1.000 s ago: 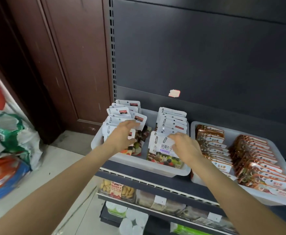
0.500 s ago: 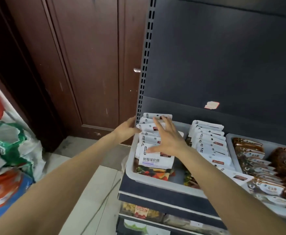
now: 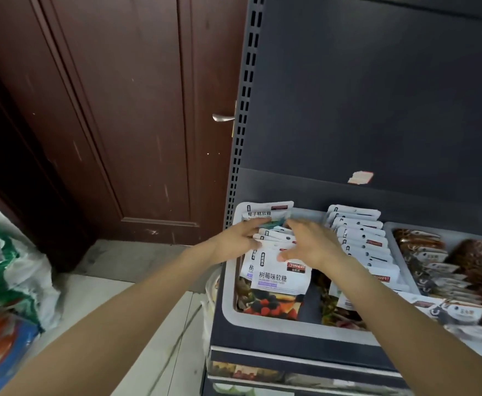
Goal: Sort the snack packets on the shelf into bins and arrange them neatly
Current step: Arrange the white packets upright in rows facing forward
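Front packet (image 3: 277,277) reads 树莓味软糖, ZRANFC logo; rear packet (image 3: 265,214) 椰子糕软糖. Left hand (image 3: 234,241), right hand (image 3: 311,244) spread, fingers pressing packet row in white bin (image 3: 228,304).

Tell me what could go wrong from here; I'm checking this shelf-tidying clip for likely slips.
1. Both the left hand and right hand press on the left row of white packets in the white bin; the leaning packets could fan out or topple forward.
2. The bin's front rim sits near the shelf edge, so a hard push might shift it.
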`<state>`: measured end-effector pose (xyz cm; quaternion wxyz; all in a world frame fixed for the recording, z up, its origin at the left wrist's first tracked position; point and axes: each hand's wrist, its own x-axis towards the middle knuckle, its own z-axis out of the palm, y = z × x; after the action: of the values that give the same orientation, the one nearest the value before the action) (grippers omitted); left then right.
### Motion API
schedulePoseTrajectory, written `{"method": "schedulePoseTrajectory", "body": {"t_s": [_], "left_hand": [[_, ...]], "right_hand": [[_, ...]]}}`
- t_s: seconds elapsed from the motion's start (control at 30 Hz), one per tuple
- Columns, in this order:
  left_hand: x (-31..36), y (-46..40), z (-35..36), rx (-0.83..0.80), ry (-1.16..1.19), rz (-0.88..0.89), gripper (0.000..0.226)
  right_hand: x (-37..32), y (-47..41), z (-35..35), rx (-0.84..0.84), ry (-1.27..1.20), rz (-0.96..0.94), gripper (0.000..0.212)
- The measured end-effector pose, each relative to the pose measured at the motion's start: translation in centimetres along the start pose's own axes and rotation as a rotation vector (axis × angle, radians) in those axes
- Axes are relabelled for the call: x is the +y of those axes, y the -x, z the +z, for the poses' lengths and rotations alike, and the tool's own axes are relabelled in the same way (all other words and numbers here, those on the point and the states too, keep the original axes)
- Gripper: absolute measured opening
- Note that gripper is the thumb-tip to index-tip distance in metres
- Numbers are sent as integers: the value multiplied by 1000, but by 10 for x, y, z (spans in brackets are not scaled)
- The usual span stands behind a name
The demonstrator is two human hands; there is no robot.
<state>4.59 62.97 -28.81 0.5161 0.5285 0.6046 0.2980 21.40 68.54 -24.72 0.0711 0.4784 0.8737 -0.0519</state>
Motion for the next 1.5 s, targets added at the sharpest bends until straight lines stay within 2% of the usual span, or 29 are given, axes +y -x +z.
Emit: {"method": "schedulePoseTrajectory", "body": {"t_s": [0.07, 0.17, 0.27, 0.33, 0.47, 0.57, 0.73, 0.8, 0.87, 0.97, 1.07, 1.17, 1.33, 1.5], "left_hand": [[-1, 6, -4, 49, -45, 41, 58], [-9, 14, -16, 154, -284, 69, 64], [-11, 19, -7, 39, -496, 38, 79], [-11, 13, 7, -22, -582, 41, 82], [-13, -8, 29, -33, -579, 45, 101], [-14, -15, 40, -19, -543, 129, 100], [-9, -13, 28, -186, -300, 93, 85], [-9, -9, 12, -77, -365, 114, 72], [-15, -5, -2, 57, -500, 173, 70], [-27, 0, -11, 151, -748, 214, 82], [-28, -9, -11, 164, -850, 204, 99], [-19, -24, -11, 146, -863, 185, 104], [-19, -30, -14, 115, -806, 181, 109], [-28, -29, -12, 83, -775, 163, 107]], "right_hand": [[1, 1, 3, 26, 35, 13, 57], [5, 7, 3, 45, 35, 50, 47], [10, 9, -2, 64, 3, 86, 39], [13, 8, -7, 47, -20, 78, 45], [22, 6, -4, -9, -163, -15, 94], [22, 9, 6, -2, -134, -67, 109], [28, 14, 16, 31, 20, -29, 98], [31, 14, 16, 34, 55, -6, 99], [29, 13, 17, 27, 50, 12, 103], [23, 12, 18, -23, 14, -11, 111], [11, 8, 21, -26, -19, -22, 101], [4, 2, 27, 32, 84, -5, 99], [11, 0, 32, 34, 346, -190, 86], [9, -5, 31, 10, 387, -259, 87]]}}
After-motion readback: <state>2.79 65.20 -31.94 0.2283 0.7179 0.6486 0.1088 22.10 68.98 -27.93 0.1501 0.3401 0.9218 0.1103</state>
